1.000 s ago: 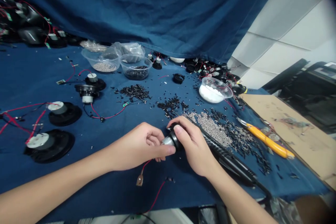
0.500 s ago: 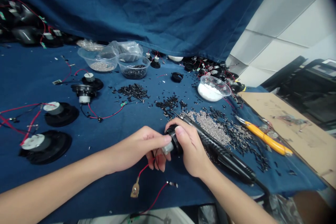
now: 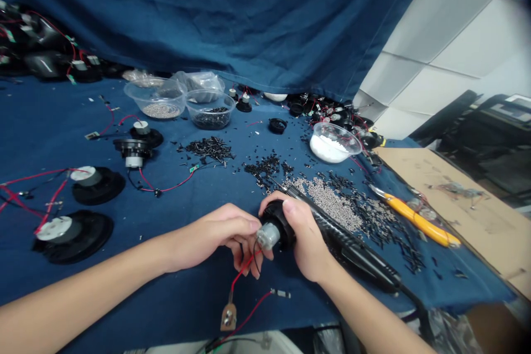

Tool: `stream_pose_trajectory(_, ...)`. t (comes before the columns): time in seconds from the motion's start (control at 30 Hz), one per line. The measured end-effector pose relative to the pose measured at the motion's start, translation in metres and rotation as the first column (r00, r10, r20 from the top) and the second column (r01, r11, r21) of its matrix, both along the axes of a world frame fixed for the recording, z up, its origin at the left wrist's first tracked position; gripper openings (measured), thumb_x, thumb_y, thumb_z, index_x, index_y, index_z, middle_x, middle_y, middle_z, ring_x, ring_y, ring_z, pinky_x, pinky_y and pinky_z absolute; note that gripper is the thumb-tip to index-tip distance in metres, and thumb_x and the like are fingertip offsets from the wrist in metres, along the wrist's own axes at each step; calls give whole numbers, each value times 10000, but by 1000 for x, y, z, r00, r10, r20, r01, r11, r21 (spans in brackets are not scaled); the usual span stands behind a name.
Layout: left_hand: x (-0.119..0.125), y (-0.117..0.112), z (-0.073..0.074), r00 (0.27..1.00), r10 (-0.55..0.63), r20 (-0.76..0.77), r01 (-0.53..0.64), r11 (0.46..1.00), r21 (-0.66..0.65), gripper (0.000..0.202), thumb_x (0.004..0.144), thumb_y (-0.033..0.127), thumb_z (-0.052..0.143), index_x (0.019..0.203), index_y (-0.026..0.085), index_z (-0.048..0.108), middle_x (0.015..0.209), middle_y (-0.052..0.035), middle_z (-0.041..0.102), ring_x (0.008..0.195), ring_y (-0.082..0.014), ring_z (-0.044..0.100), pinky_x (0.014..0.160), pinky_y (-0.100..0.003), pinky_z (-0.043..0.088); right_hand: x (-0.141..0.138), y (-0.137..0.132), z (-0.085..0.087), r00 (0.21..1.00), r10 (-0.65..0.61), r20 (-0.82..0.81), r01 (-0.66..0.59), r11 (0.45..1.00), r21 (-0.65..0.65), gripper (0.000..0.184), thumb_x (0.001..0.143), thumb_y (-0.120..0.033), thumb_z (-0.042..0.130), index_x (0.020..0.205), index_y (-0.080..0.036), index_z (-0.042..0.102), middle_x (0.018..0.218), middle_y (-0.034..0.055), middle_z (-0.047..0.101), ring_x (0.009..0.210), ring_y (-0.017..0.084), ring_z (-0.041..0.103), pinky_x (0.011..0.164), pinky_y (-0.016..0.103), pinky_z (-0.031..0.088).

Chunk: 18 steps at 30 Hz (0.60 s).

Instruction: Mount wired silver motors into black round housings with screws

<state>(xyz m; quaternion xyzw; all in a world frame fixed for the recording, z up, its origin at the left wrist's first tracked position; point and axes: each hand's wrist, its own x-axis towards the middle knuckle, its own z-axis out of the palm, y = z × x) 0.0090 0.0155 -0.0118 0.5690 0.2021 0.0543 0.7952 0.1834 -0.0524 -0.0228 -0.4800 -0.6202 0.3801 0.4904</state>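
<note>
— What differs from a second ago?
— The small motor [image 3: 274,230] now sits turned, silver end facing the camera; both hands [image 3: 215,233] grip it above the desk [image 3: 50,121].
— And the wires?
— The red leads [image 3: 243,271] hang lower, beneath the right hand [image 3: 305,240]

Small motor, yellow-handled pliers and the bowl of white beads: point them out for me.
small motor [image 3: 269,235], head view, silver end face.
yellow-handled pliers [image 3: 418,220], head view, middle of handle.
bowl of white beads [image 3: 350,141], head view, right rim.

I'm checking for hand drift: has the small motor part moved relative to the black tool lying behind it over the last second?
Yes. The motor part in both hands has come slightly toward the person, off the black tool.
</note>
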Motion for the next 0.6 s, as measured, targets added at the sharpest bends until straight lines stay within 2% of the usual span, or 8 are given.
stream_pose_trajectory(0.07, 0, -1, 2, 1000, 10, -20, -10, 1000, 17, 345, 852, 364, 502, 829, 91, 711, 695, -96, 703, 587, -151, 623, 593, -241, 483, 0, 1, -3, 993, 19, -114, -30, 995, -93, 480, 1018, -538, 345, 831, -173, 594, 736, 26, 550, 659, 163, 513, 573, 251, 396)
stream_pose_trajectory(0.13, 0, -2, 2, 998, 64, -19, -63, 996, 66, 289, 825, 331, 526, 813, 95, 691, 670, -78, 683, 566, -138, 600, 574, -231, 470, 0, 3, -5, 939, 26, -342, -111, 967, -229, 477, 991, -578, 381, 859, -177, 602, 671, 13, 530, 523, 134, 469, 433, 210, 344)
stream_pose_trajectory(0.2, 0, -1, 2, 990, 144, -2, -141, 974, 177, 254, 817, 317, 525, 803, 101, 658, 632, -51, 646, 549, -127, 574, 550, -218, 451, -1, 8, -1, 808, -12, -589, -233, 912, -338, 424, 951, -574, 454, 906, -179, 600, 644, 2, 525, 444, 105, 430, 368, 173, 302)
stream_pose_trajectory(0.27, 0, 1, 0, 979, 204, -16, -184, 912, 367, 253, 852, 310, 478, 822, 107, 627, 618, -27, 607, 562, -124, 560, 552, -212, 441, -3, 14, 9, 670, -75, -738, -330, 861, -388, 368, 928, -526, 501, 977, -174, 596, 694, 19, 565, 458, 99, 482, 371, 149, 343)
stream_pose_trajectory(0.37, -3, 3, -1, 971, 226, -73, -135, 779, 612, 230, 874, 264, 469, 809, 115, 631, 628, -6, 576, 577, -112, 518, 565, -206, 397, -11, 24, 37, 578, -173, -797, -349, 831, -433, 356, 1008, -463, 390, 1093, -173, 578, 790, 59, 626, 520, 121, 596, 391, 143, 441)
stream_pose_trajectory(0.47, -5, 1, 1, 977, 198, -85, -75, 684, 726, 167, 847, 193, 519, 773, 134, 656, 662, -4, 612, 611, -113, 522, 605, -212, 372, -23, 33, 68, 536, -308, -786, -305, 797, -521, 456, 1069, -449, 208, 1101, -170, 567, 838, 84, 656, 564, 157, 667, 390, 157, 507)
stream_pose_trajectory(0.53, -6, -2, 3, 982, 169, -88, -41, 638, 769, 175, 854, 185, 514, 774, 147, 664, 686, -7, 644, 624, -119, 542, 621, -216, 375, -31, 38, 82, 512, -337, -790, -326, 774, -542, 493, 1065, -491, 227, 1066, -141, 575, 889, 107, 661, 660, 191, 701, 424, 166, 546)
stream_pose_trajectory(0.6, -6, -5, 5, 985, 148, -93, -13, 590, 807, 202, 878, 238, 517, 801, 153, 684, 724, -22, 669, 649, -135, 561, 636, -227, 386, -38, 41, 89, 500, -281, -819, -391, 770, -503, 416, 1050, -454, 345, 1038, -108, 575, 958, 132, 656, 826, 243, 708, 528, 187, 591)
